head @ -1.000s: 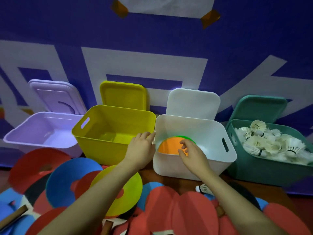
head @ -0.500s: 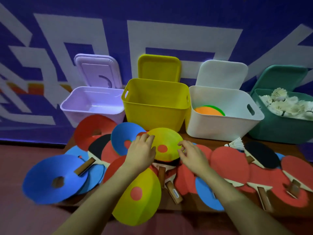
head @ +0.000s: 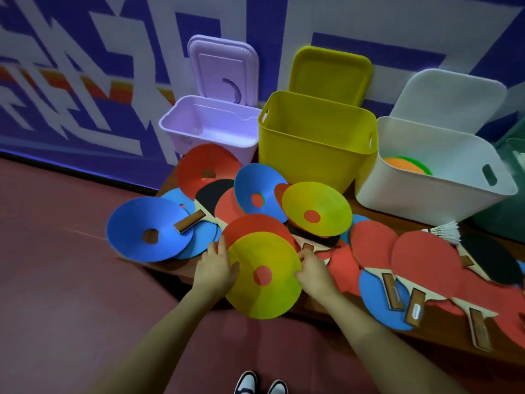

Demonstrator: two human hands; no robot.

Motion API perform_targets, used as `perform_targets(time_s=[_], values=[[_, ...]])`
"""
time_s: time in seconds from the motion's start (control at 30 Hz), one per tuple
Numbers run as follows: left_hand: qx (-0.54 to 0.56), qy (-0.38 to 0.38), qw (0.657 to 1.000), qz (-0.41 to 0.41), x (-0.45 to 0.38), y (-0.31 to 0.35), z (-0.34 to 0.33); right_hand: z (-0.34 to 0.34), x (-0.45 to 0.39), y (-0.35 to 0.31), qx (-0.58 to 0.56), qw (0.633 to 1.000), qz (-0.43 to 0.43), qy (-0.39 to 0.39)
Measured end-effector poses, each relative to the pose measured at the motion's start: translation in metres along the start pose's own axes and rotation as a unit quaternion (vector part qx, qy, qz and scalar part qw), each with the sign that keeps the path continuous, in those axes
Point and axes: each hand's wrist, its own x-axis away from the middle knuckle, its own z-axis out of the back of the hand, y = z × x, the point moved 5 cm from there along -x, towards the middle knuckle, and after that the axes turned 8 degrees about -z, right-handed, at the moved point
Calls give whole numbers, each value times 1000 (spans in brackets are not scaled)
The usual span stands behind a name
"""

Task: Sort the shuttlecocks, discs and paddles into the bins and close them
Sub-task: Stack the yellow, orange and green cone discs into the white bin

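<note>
A yellow disc (head: 264, 277) lies at the front edge of the low bench, overhanging it. My left hand (head: 217, 270) holds its left edge and my right hand (head: 314, 268) holds its right edge. Behind it lie a second yellow disc (head: 316, 213), blue discs (head: 257, 191) (head: 147, 228) and a red disc (head: 207, 170), mixed with red and black paddles (head: 423, 260). One shuttlecock (head: 444, 231) lies at the right. The white bin (head: 434, 177) holds an orange and a green disc (head: 406, 166).
A lilac bin (head: 210, 129) and a yellow bin (head: 315, 137) stand open at the back, lids leaning on the blue-and-white wall. A green bin (head: 511, 177) shows at the right edge. Red floor lies to the left and my shoes (head: 260, 383) below.
Both hands left the white bin, came back over the pile, and now hold the near yellow disc at the bench's front edge. The view has tilted down and left.
</note>
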Motion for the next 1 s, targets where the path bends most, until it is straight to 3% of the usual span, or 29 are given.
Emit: perform_targets(time_s=[0.17,0.33,0.6,0.8,1.0], values=[[-6,20,1000,-5,-5,-6,0,5,-5,-5,-135,988,-18,68],[22,16,1000,-5,-20,-10,-2,2,-14,-11,-150,981,-5,120],[71,26,997,-14,-23,-9,0,-7,-7,-19,-220,970,23,104],[119,94,987,-58,-5,-2,21,16,6,-18,-236,963,66,117],[119,179,966,-143,-9,24,53,56,17,-26,-248,943,101,197]])
